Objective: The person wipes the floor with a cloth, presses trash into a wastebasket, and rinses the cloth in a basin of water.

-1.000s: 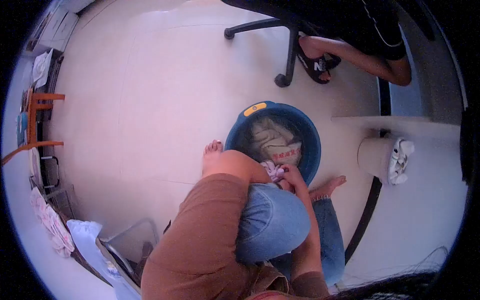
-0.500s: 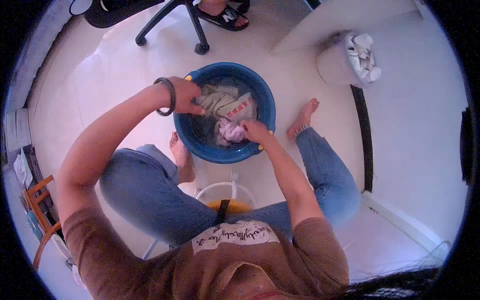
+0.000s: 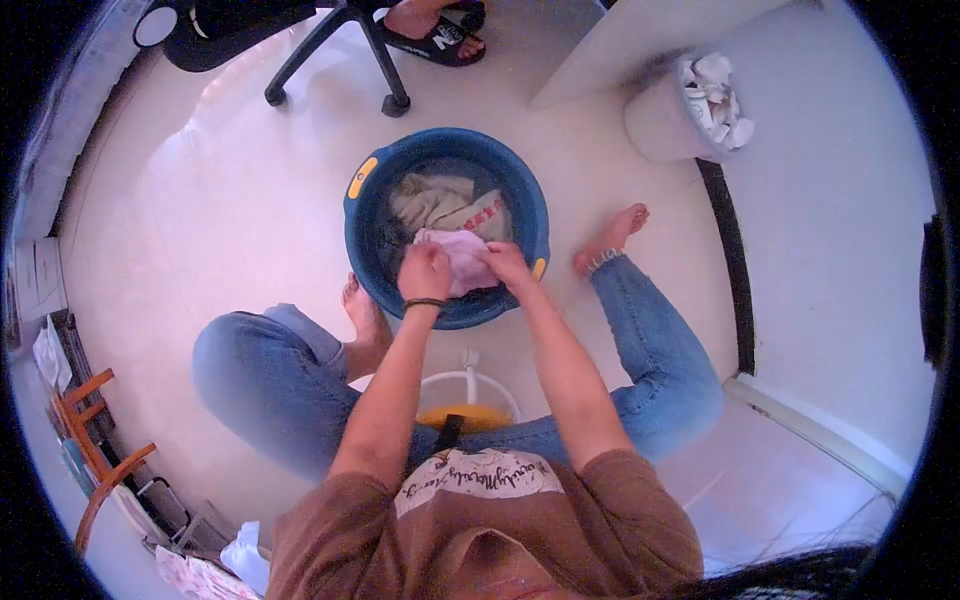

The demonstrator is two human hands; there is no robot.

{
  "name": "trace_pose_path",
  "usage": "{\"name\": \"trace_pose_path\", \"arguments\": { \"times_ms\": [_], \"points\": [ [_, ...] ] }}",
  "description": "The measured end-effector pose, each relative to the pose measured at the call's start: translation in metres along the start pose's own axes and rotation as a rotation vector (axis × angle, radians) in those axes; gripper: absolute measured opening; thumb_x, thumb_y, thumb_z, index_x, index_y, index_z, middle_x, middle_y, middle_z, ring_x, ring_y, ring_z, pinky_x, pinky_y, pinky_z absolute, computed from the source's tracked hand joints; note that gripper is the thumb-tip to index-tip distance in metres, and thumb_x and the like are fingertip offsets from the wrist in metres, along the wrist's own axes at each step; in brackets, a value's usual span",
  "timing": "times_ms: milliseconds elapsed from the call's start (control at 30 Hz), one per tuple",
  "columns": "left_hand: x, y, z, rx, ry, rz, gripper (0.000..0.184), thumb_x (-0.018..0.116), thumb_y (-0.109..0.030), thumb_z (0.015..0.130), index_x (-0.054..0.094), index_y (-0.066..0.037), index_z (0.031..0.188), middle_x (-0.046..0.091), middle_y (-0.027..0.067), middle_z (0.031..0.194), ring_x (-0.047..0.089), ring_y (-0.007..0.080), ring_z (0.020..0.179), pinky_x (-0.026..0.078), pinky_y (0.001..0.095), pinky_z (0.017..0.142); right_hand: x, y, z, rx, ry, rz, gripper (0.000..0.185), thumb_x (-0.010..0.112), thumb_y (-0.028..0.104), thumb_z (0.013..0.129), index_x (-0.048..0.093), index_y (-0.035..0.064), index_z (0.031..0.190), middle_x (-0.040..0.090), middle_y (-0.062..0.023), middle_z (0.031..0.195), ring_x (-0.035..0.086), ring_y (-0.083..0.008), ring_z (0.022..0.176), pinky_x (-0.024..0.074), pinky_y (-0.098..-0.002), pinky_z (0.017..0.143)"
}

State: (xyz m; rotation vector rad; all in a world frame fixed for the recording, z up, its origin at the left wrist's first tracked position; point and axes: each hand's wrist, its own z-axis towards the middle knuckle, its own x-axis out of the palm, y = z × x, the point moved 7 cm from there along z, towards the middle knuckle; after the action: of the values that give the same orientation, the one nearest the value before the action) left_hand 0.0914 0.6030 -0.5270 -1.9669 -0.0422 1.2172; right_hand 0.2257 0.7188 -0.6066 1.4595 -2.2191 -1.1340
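A small pink cloth (image 3: 465, 262) is spread between my hands, low inside the near half of a blue basin (image 3: 440, 138). My left hand (image 3: 425, 270), with a dark band on the wrist, is closed on the cloth's left edge. The fingers of my right hand (image 3: 507, 265) pinch its right side. Just beyond lies a crumpled beige cloth (image 3: 430, 203) with red printed characters, apparently wet. Dark water seems to surround both cloths, and the basin has yellow handle grips.
The basin stands on a pale floor between my bare feet. At the far right is a bin (image 3: 665, 118) full of crumpled white paper. A wheeled chair base (image 3: 345, 20) and another person's sandalled foot (image 3: 440, 40) are beyond. Wooden furniture (image 3: 95, 440) stands at left.
My left hand has left the beige cloth and come nearer, taking hold of the pink cloth. The bunched pink cloth is now spread out between both hands.
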Motion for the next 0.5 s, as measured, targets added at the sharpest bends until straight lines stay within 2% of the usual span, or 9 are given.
{"name": "trace_pose_path", "arguments": {
  "times_ms": [33, 100, 133, 200, 267, 300, 367, 400, 500],
  "points": [
    [0.019, -0.002, -0.005, 0.115, 0.065, 0.079, 0.031, 0.06, -0.027, 0.08, 0.061, -0.01, 0.106, 0.06, 0.0156, 0.105, 0.058, 0.0362, 0.096, 0.048, 0.045, 0.082, -0.004, -0.017, 0.011, 0.054, -0.075, -0.324, 0.031, 0.062, 0.026, 0.083, 0.064, 0.0046, 0.106, 0.066, -0.0183, 0.102, 0.065, -0.0316, 0.096, 0.0518, -0.0412, 0.081],
    [0.061, 0.0, -0.013, 0.352, 0.2, 0.235, 0.043, 0.061, -0.028, 0.08, 0.057, -0.013, 0.119, 0.056, 0.015, 0.123, 0.053, 0.0347, 0.114, 0.046, 0.0466, 0.09, 0.013, -0.009, 0.01, -0.102, -0.288, -0.625, 0.025, 0.06, 0.025, 0.082, 0.067, 0.0063, 0.097, 0.067, -0.0191, 0.101, 0.066, -0.0315, 0.09, 0.0523, -0.0437, 0.079],
    [0.07, 0.011, -0.013, 0.303, 0.293, 0.301, 0.05, 0.061, -0.03, 0.079, 0.051, -0.014, 0.126, 0.047, 0.014, 0.132, 0.045, 0.0333, 0.122, 0.042, 0.0479, 0.095, 0.021, 0.0, 0.01, -0.181, -0.399, -0.775, 0.022, 0.059, 0.024, 0.082, 0.068, 0.0071, 0.093, 0.067, -0.0194, 0.1, 0.067, -0.0315, 0.088, 0.0526, -0.0449, 0.077],
    [0.082, 0.024, -0.016, 0.208, 0.478, 0.429, 0.067, 0.062, -0.032, 0.079, 0.039, -0.017, 0.14, 0.03, 0.0119, 0.15, 0.028, 0.0303, 0.138, 0.035, 0.0506, 0.103, 0.018, 0.0, 0.012, 0.005, -0.394, -0.763, 0.022, 0.055, 0.024, 0.084, 0.069, 0.0081, 0.087, 0.068, -0.0177, 0.095, 0.066, -0.0343, 0.088, 0.0525, -0.0471, 0.075],
    [0.091, 0.038, -0.015, 0.129, 0.592, 0.482, 0.077, 0.063, -0.035, 0.079, 0.027, -0.02, 0.146, 0.016, 0.009, 0.155, 0.015, 0.0274, 0.143, 0.03, 0.0529, 0.107, 0.012, -0.003, 0.014, 0.197, -0.349, -0.776, 0.022, 0.052, 0.022, 0.085, 0.07, 0.01, 0.087, 0.067, -0.0166, 0.092, 0.065, -0.033, 0.089, 0.0521, -0.0473, 0.072],
    [0.096, 0.046, -0.017, 0.085, 0.652, 0.507, 0.083, 0.063, -0.036, 0.079, 0.021, -0.021, 0.149, 0.009, 0.0076, 0.158, 0.009, 0.0259, 0.145, 0.027, 0.054, 0.108, 0.024, 0.005, 0.018, 0.006, -0.354, -0.931, 0.021, 0.053, 0.021, 0.084, 0.07, 0.0105, 0.086, 0.067, -0.0158, 0.09, 0.066, -0.0322, 0.087, 0.0522, -0.0471, 0.071],
    [0.105, 0.051, -0.015, 0.049, 0.729, 0.527, 0.084, 0.062, -0.038, 0.079, 0.02, -0.018, 0.149, 0.006, 0.0067, 0.158, 0.011, 0.0295, 0.145, 0.024, 0.0528, 0.111, 0.059, 0.011, 0.02, -0.392, -0.357, -1.216, 0.02, 0.053, 0.02, 0.082, 0.071, 0.0116, 0.085, 0.068, -0.0141, 0.085, 0.067, -0.0306, 0.084, 0.0524, -0.0467, 0.07],
    [0.108, 0.052, -0.012, 0.03, 0.772, 0.536, 0.084, 0.062, -0.039, 0.08, 0.019, -0.018, 0.149, 0.005, 0.0065, 0.158, 0.011, 0.0302, 0.144, 0.024, 0.0524, 0.111, 0.06, 0.014, 0.019, -0.47, -0.436, -1.103, 0.019, 0.055, 0.021, 0.08, 0.072, 0.0118, 0.08, 0.068, -0.0113, 0.083, 0.067, -0.0268, 0.078, 0.0524, -0.0443, 0.067],
    [0.142, 0.079, -0.008, 0.129, 0.785, 0.548, 0.081, 0.061, -0.038, 0.08, 0.023, -0.016, 0.148, 0.01, 0.0071, 0.157, 0.015, 0.0289, 0.144, 0.025, 0.0504, 0.111, 0.038, 0.001, 0.017, -0.1, -0.235, -1.223, 0.019, 0.054, 0.019, 0.081, 0.071, 0.0117, 0.077, 0.068, -0.0088, 0.084, 0.067, -0.023, 0.082, 0.0521, -0.0413, 0.066]
  ]
}}
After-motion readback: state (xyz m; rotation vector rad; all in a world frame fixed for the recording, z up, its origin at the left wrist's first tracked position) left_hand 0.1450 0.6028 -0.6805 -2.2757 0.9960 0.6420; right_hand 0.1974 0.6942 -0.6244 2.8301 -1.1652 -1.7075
